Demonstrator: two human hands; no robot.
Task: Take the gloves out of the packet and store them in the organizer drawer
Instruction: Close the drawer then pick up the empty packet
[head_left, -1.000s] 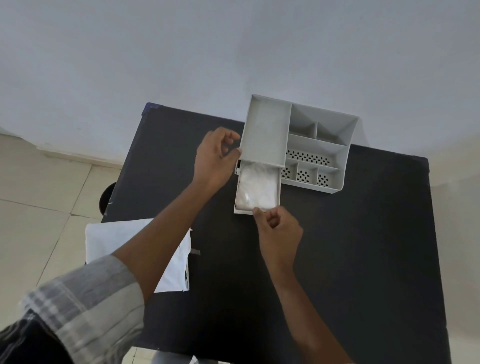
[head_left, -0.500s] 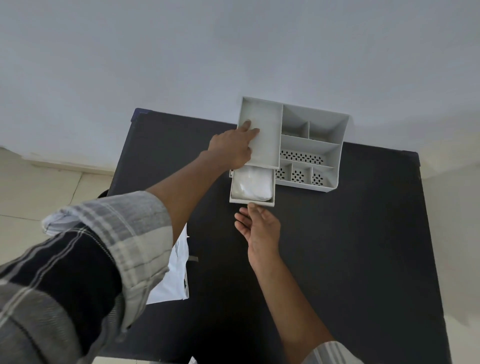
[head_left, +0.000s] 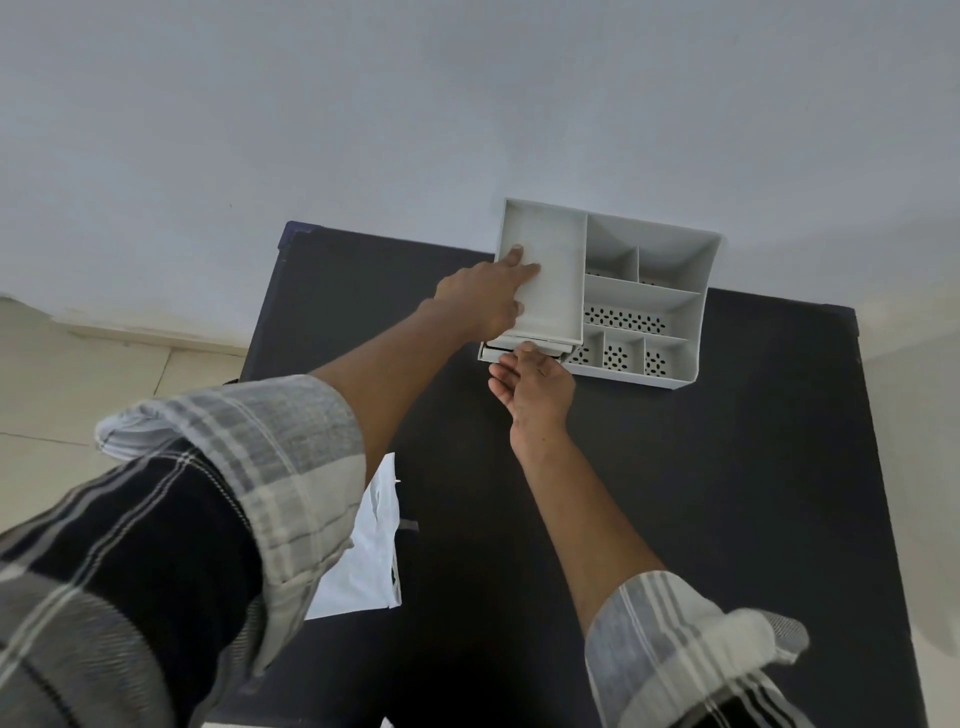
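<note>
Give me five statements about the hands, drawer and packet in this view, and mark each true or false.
1. The left hand rests on the organizer. True.
2. The drawer is pulled fully out. False: it is nearly shut.
3. The right hand touches the drawer front. True.
4. The white packet lies inside the organizer. False: it lies on the black table.
5. Gloves are visible. False: none show.

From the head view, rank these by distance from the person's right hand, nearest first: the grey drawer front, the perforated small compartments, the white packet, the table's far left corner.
Measured from the right hand:
1. Grey drawer front, touching the fingertips.
2. Perforated small compartments, just right of the hand.
3. White plastic packet, near left, partly under the left sleeve.
4. Far left corner of the black table, by the wall.
</note>
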